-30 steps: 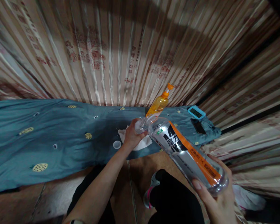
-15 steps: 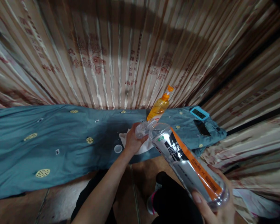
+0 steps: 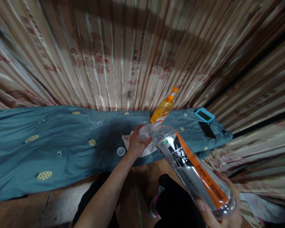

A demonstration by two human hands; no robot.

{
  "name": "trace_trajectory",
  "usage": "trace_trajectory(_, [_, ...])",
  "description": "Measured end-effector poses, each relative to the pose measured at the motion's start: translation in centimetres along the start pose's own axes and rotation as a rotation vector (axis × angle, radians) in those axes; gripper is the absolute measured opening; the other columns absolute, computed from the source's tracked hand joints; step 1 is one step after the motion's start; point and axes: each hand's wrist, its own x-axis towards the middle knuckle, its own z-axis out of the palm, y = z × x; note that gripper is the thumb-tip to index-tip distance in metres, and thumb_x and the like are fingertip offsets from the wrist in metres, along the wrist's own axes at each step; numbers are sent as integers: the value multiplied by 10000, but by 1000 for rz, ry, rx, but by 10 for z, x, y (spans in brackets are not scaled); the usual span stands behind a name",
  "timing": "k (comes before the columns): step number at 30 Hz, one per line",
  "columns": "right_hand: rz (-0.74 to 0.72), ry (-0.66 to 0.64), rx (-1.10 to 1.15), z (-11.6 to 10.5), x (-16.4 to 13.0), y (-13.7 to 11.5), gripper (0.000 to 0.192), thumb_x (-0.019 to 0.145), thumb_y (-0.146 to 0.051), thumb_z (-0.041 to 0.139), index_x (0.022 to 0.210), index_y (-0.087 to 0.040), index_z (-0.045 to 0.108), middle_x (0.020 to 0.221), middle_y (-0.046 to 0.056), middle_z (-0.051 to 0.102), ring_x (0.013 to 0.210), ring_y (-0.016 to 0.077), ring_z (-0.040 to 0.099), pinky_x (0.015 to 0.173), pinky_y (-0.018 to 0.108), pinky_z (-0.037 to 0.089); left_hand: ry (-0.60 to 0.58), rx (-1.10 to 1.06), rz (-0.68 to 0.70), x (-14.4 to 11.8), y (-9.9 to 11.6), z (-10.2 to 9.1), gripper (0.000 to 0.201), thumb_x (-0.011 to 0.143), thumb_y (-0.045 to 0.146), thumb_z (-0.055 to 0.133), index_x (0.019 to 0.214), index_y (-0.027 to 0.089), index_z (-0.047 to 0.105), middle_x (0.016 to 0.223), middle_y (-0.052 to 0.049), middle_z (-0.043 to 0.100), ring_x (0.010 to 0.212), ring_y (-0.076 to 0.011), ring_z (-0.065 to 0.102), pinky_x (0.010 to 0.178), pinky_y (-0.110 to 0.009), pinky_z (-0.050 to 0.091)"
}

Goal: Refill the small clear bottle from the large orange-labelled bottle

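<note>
My right hand (image 3: 218, 205) grips the base end of a large clear plastic bottle (image 3: 190, 171) with a silver and orange label. The bottle tilts so its neck points up-left, away from me. Wrapped round a small clear plastic container (image 3: 145, 132) is my left hand (image 3: 136, 142), holding it at the bottle's mouth. I cannot tell whether the two rims touch. Beneath my left hand, a white cloth (image 3: 152, 150) lies on the blue-green bedspread. A small round translucent cap or lid (image 3: 121, 151) rests beside it.
On the blue-green patterned cover (image 3: 68, 142) stands a pump bottle of orange liquid (image 3: 162, 109), just beyond my hands. A blue-framed digital clock (image 3: 204, 115) and a dark phone (image 3: 207, 130) lie at the right. Striped curtains (image 3: 116, 63) hang behind and to the right.
Both hands keep their hold, and the bottle and small container stay mouth to mouth. The whole view has shifted very slightly; little else differs.
</note>
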Motion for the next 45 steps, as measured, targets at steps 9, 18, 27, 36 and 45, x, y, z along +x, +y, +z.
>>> trace_trajectory(9, [-97,-66,-32,-5,2,21,961,596,-572,753,1372,-160,364,1277,197,482,1126,394,508,987,600,353,-4,3,-7,0,0,-1,486,647,250,755,1088,205,557,1049,-49,702,967,-240,665,867,-368,523])
trace_trajectory(18, [-251,-170,-45,-19,7,43,1205,491,-711,774,1469,-204,286,1277,141,499,995,301,593,825,386,495,-23,-69,37,0,-1,-2,458,656,233,738,1071,194,549,1004,-35,707,916,-216,670,804,-331,527])
trace_trajectory(27, [-390,-143,-204,-19,7,23,968,704,-538,704,1482,-160,270,1243,138,501,969,259,578,773,348,506,-22,-62,53,0,-3,-1,479,641,214,742,1079,192,550,1031,-39,706,941,-216,670,814,-325,523])
trace_trajectory(36, [-400,-64,-179,-16,7,25,976,691,-580,708,1466,-134,317,1135,129,550,901,259,569,734,361,478,-21,-39,40,1,-3,-2,490,638,197,736,1087,203,541,1039,-34,706,960,-220,667,842,-336,517])
trace_trajectory(45, [-397,-35,-141,-19,7,39,909,635,-572,761,1373,-157,430,1203,136,549,977,292,571,759,387,505,-30,-10,5,1,-5,-2,512,629,221,749,1094,192,536,1020,-51,708,932,-240,672,815,-356,513])
